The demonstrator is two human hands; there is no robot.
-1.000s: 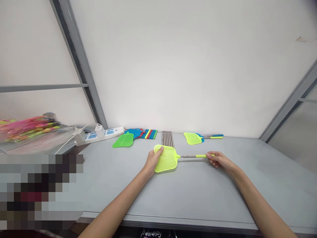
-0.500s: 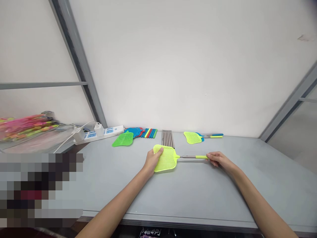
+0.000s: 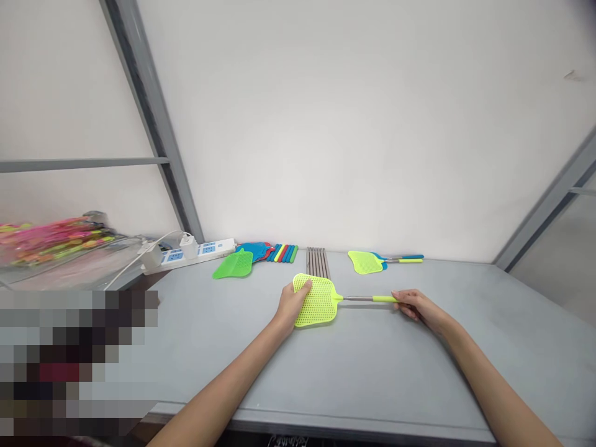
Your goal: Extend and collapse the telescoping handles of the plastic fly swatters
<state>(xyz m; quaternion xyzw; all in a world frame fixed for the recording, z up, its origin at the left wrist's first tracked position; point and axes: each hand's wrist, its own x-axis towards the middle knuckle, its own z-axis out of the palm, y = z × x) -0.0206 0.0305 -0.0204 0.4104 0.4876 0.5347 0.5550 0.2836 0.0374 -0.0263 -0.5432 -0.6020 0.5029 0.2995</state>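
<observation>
Mid-frame, my left hand (image 3: 289, 306) pinches the swatter head (image 3: 321, 304) while my right-hand fingers (image 3: 404, 294) grip its handle (image 3: 382, 299), likely to steady both ends.

Over the counter (image 3: 354, 372), the left hand (image 3: 289, 304) holds a yellow swatter (image 3: 328, 300) by its mesh head (image 3: 318, 307), the right hand (image 3: 412, 304) by its handle (image 3: 384, 299); behind lie metal rods (image 3: 318, 263) and 2 other swatters (image 3: 366, 262).
</observation>
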